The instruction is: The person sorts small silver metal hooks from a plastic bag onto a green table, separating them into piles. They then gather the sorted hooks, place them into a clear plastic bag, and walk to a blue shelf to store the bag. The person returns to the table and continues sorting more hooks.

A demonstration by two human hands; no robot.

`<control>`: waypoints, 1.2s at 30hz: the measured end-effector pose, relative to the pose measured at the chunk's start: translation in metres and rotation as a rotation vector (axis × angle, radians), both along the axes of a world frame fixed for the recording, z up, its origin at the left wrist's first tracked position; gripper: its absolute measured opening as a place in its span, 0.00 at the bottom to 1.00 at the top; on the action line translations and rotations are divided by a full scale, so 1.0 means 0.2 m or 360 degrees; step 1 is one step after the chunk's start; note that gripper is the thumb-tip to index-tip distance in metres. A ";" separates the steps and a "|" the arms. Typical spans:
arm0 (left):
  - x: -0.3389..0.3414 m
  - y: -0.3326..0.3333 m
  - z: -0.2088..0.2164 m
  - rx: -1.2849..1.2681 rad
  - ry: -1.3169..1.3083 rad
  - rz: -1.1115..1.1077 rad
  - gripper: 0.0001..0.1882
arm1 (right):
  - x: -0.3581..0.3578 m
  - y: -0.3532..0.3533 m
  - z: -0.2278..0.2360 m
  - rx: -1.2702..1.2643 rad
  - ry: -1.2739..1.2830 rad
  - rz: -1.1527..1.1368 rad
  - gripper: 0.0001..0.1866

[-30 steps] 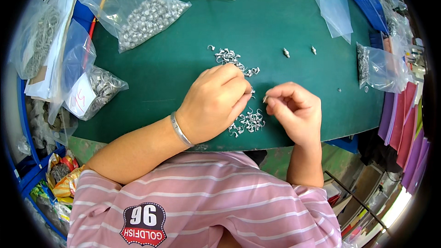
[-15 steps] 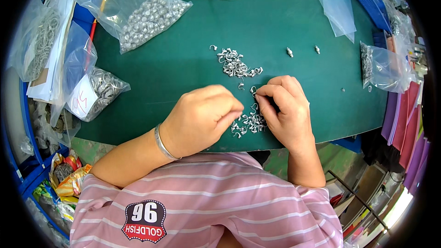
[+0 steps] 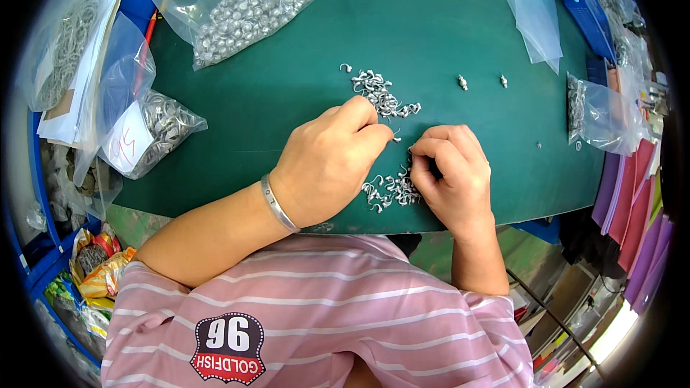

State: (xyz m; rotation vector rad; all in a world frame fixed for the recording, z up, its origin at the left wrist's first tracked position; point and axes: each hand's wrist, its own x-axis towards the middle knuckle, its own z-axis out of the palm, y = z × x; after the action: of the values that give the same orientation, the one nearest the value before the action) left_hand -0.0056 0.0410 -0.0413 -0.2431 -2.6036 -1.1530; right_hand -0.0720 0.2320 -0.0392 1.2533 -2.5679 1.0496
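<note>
Small silver metal hooks with knobbed ends lie in two piles on the green table (image 3: 287, 43): a far pile (image 3: 381, 93) and a near pile (image 3: 392, 190). My left hand (image 3: 334, 154) is closed in a pinch at the lower edge of the far pile. Beside its fingertips shows a single hook (image 3: 396, 136); I cannot tell if it is gripped. Above the near pile, my right hand (image 3: 454, 172) pinches a small hook (image 3: 411, 149), mostly hidden by its fingers. A loose hook (image 3: 346, 67) lies left of the far pile.
Two small silver pieces, one (image 3: 462, 82) and another (image 3: 504, 80), lie at the right. A bag of round silver beads (image 3: 248, 21) and a bag of metal parts (image 3: 167, 133) stand left. Another bag (image 3: 600, 109) lies right, below a blue basket (image 3: 591, 11).
My left hand has moved forward and right, toward the far pile. My right hand stays near its place, still pinched, with less of the hook showing. The whole view has shifted slightly.
</note>
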 end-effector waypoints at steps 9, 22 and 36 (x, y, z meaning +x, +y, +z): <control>0.03 -0.05 0.02 0.0145 -0.0056 -0.0286 0.09 | -0.02 -0.01 0.03 0.0057 0.0007 0.0051 0.11; 0.01 -0.01 -0.01 -0.0088 0.0051 -0.0197 0.09 | -0.12 -0.07 0.05 0.0075 -0.0036 -0.0099 0.09; 0.02 -0.01 -0.01 -0.0011 0.0023 -0.0199 0.08 | -0.09 -0.02 0.07 0.0092 -0.0122 -0.0277 0.07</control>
State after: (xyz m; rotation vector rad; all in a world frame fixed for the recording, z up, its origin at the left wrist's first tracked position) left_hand -0.0025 0.0397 -0.0435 -0.4198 -2.6128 -1.1779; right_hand -0.0908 0.2271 -0.0256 0.9968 -2.7241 1.0139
